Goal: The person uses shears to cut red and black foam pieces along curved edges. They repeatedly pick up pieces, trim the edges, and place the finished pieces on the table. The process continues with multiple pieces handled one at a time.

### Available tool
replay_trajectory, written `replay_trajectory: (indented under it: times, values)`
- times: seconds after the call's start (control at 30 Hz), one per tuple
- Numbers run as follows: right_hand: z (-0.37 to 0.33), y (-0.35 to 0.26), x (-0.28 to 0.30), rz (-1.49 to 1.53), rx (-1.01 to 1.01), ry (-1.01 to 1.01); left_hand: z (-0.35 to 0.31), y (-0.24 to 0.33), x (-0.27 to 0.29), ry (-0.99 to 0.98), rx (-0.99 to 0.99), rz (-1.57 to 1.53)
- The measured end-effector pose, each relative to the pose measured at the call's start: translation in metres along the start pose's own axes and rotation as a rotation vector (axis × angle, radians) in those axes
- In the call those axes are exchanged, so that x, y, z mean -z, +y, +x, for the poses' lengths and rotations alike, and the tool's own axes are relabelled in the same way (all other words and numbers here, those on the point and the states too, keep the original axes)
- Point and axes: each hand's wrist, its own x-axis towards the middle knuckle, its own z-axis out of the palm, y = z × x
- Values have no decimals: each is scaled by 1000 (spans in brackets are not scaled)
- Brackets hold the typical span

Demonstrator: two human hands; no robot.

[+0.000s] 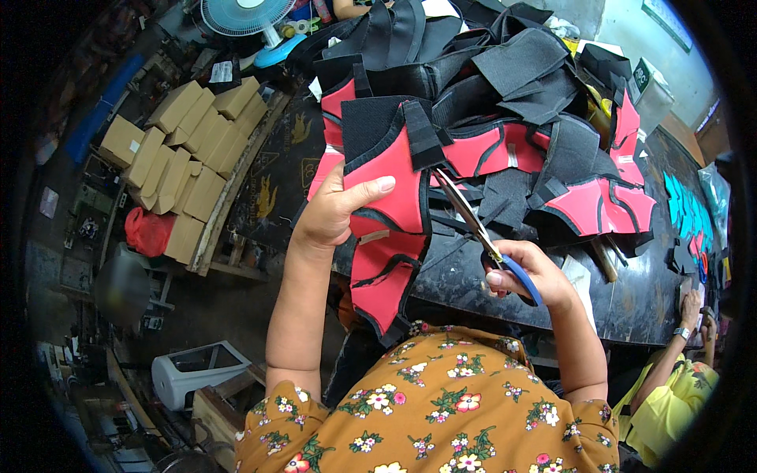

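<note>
My left hand [333, 211] grips a red and black padded fabric piece [398, 217], thumb lying across its red front. The piece hangs down in front of me, with black edging and a black strap [423, 140] at its upper right. In my right hand [538, 272] is a pair of scissors [520, 277] with blue handles, my fingers wrapped in the loops. The blade tips point up and left, close to the piece's right edge just below the strap; whether they touch it I cannot tell. More red and black pieces [599, 206] lie behind, on the dark table [473, 288].
Black fabric parts [520, 63] are heaped at the table's back. Teal pieces [688, 206] lie at the far right, near a co-worker in a yellow top [670, 402]. Cardboard boxes [201, 130] are stacked on the left, a blue fan [246, 12] behind. A grey plastic stool [197, 370] stands lower left.
</note>
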Motion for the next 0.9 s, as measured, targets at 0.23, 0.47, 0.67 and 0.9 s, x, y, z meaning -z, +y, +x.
replay_trajectory:
  times: [0.23, 0.47, 0.67, 0.9]
  values:
    - [-1, 1, 3, -8, -4, 16, 2, -2, 6, -24, 108, 36]
    - [-1, 0, 3, -22, -27, 26, 4, -7, 4, -50, 74, -3]
    - [-1, 1, 5, -6, -14, 11, 3, -7, 6, -44, 101, -75]
    - [-2, -4, 4, -55, -25, 51, 2, -3, 0, -38, 78, 2]
